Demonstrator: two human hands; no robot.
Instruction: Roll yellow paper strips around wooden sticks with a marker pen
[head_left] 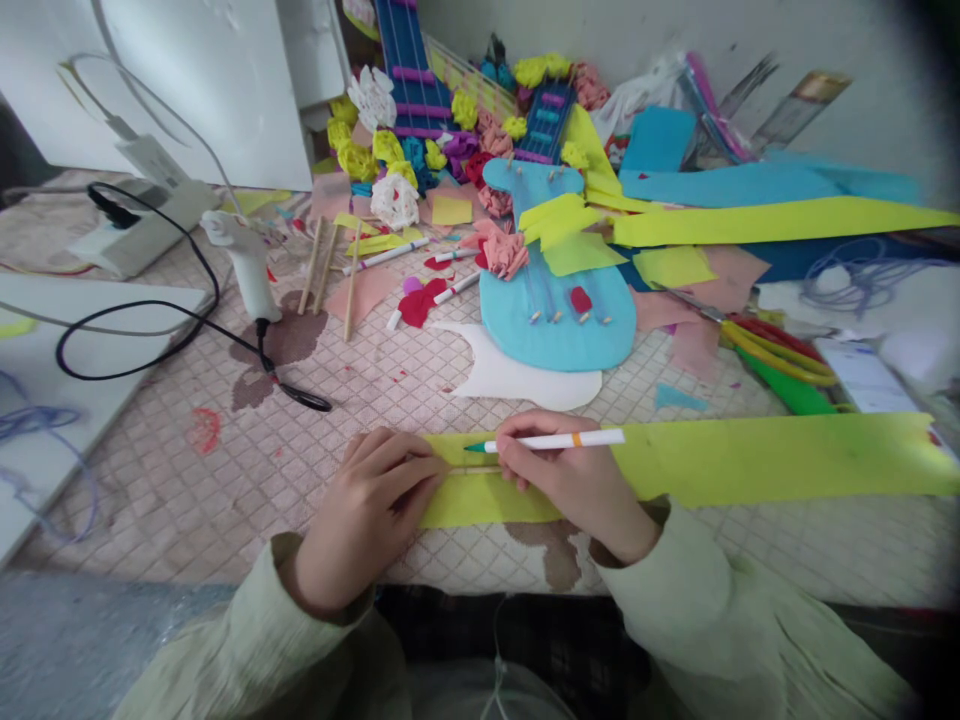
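A long yellow-green paper strip (712, 460) lies across the front of the table. In my right hand (570, 480), a white marker (592, 438) with an orange band and a green tip is held almost level, tip pointing left just over the strip. A thin wooden stick (474, 470) rests along the paper between both hands. My left hand (382, 490) is closed, its fingertips pressed together at the stick's left end; its grip is partly hidden. Some lower fingers of my right hand are at the stick's other end.
Beyond the hands lie a blue guitar-shaped cutout (559, 340) and a white cutout (517, 380). Scissors (780, 350) are at the right. A glue gun (247, 270), its black cable and a power strip (142, 230) stand left. Crumpled paper flowers (394, 200) are piled behind.
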